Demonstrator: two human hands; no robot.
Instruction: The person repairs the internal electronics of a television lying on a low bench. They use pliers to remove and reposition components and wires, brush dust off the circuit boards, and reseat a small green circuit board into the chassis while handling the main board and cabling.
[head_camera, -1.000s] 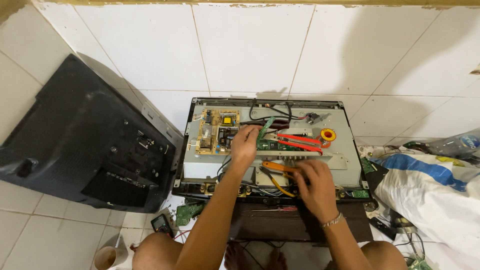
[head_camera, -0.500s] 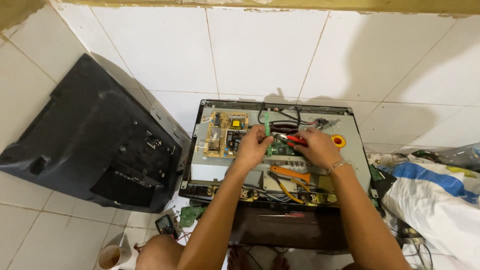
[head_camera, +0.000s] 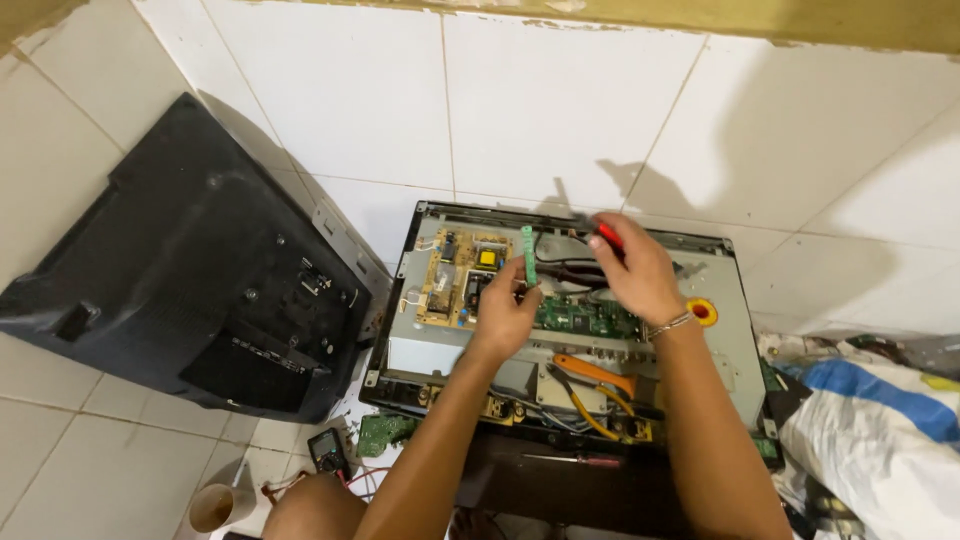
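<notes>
I count two hands over one opened television chassis (head_camera: 720, 300) lying on the floor. My left hand (head_camera: 505, 318) pinches one narrow green strip board (head_camera: 528, 254), held upright above the yellow power board (head_camera: 462, 275). My right hand (head_camera: 632, 268) is closed around one red-handled tool (head_camera: 608, 236) at the far edge. One pair of orange-handled pliers (head_camera: 590, 375) lies on the near side, one red screwdriver (head_camera: 575, 459) nearer still. One black back cover (head_camera: 180, 270) leans left. One multimeter (head_camera: 328, 452) and one cup (head_camera: 215, 507) sit on the white tiled floor (head_camera: 90, 460); white tiled wall (head_camera: 540, 110) stands beyond.
</notes>
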